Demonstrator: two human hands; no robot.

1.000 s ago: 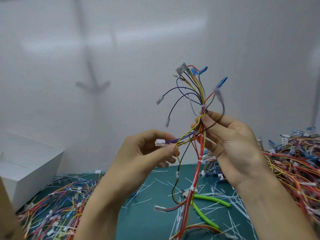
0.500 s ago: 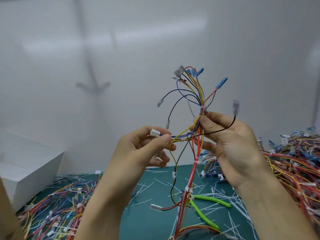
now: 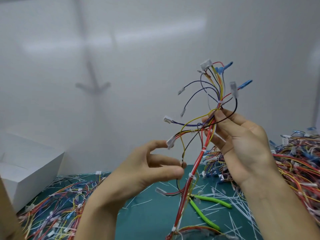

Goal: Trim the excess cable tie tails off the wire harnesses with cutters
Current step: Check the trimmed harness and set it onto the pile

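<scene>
I hold one wire harness [image 3: 199, 158] upright in front of me, a red, yellow and black bundle bound with white cable ties. My right hand [image 3: 242, 144] grips it just below the fan of branches with white and blue connectors. My left hand [image 3: 149, 168] hovers to the left with relaxed, spread fingers. Its index tip is at a white connector [image 3: 170, 142], and its thumb and middle fingertip sit beside a thin hanging wire. The green-handled cutters [image 3: 212, 201] lie on the teal mat [image 3: 147, 220] below the harness, held by neither hand.
Tangled harness piles fill the mat's left side [image 3: 52, 208] and right side [image 3: 297, 163]. Cut white tie tails [image 3: 230, 193] are scattered around the cutters. A white box [image 3: 31, 163] stands at the left, a brown cardboard edge [image 3: 7, 215] at bottom left, and a white wall behind.
My left hand let go of the small white connector it was pinching and dropped lower, fingers spreading. The freed branch sprang up to the left. The right hand kept its hold.
</scene>
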